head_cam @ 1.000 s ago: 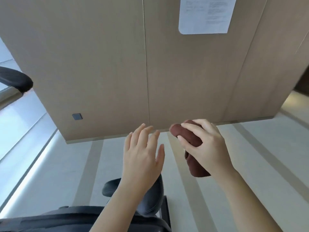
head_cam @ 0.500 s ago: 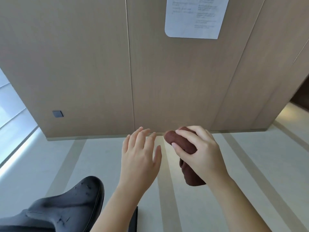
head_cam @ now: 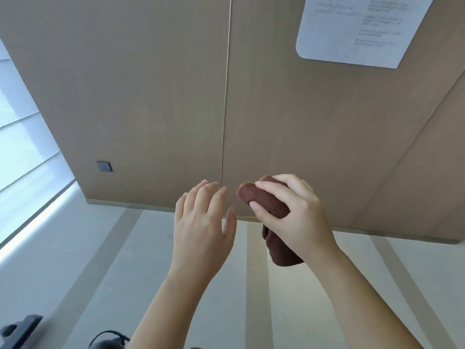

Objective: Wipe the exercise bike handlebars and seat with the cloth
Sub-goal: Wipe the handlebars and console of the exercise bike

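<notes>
My right hand (head_cam: 299,217) is closed around a rolled dark brown cloth (head_cam: 264,201); one end sticks out past my fingers to the left and the other hangs below my palm. My left hand (head_cam: 203,227) is held up beside it, fingers apart and empty, a short gap from the cloth. Only dark pieces of the exercise bike (head_cam: 21,328) show at the bottom left corner, with another black part (head_cam: 108,341) along the bottom edge. The seat and handlebars are out of view.
A wood-panelled wall (head_cam: 151,96) fills the upper frame, with a white printed notice (head_cam: 359,28) at the top right and a small dark square plate (head_cam: 104,166) low on the left. Pale striped floor (head_cam: 88,260) lies below. A bright window with blinds (head_cam: 20,152) is on the left.
The view has swung: the black seat seen at the lower left has dropped out of frame. Both hands keep the same pose, the right one still holding the cloth.
</notes>
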Demonstrator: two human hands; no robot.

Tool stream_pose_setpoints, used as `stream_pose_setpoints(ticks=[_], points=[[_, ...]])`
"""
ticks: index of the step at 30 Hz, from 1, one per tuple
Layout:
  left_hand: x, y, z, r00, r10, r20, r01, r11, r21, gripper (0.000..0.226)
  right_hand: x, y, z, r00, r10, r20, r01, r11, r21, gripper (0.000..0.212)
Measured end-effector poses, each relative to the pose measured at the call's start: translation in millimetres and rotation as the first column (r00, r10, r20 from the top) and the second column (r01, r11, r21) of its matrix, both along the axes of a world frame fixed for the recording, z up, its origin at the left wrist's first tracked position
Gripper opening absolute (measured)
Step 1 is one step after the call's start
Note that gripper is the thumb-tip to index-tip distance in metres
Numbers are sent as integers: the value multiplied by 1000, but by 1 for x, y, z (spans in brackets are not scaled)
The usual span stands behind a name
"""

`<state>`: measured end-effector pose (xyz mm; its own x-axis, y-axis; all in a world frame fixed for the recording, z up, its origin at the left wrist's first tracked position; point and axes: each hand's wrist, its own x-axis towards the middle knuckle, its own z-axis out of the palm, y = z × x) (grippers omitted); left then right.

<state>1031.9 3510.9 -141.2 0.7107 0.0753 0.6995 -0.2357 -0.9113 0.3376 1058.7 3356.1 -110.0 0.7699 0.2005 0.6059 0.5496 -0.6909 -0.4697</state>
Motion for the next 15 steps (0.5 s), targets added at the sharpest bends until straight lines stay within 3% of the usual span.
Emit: stream_pose_setpoints(ticks=[8, 15], points=[[60, 93, 2, 946, 323, 33, -323, 946, -6, 26, 105, 102, 10, 966, 259, 17, -259, 965, 35, 33], [57, 158, 8, 819, 574, 4, -573, 819, 31, 29, 140, 196, 10, 847, 531, 5, -531, 846, 53, 32]])
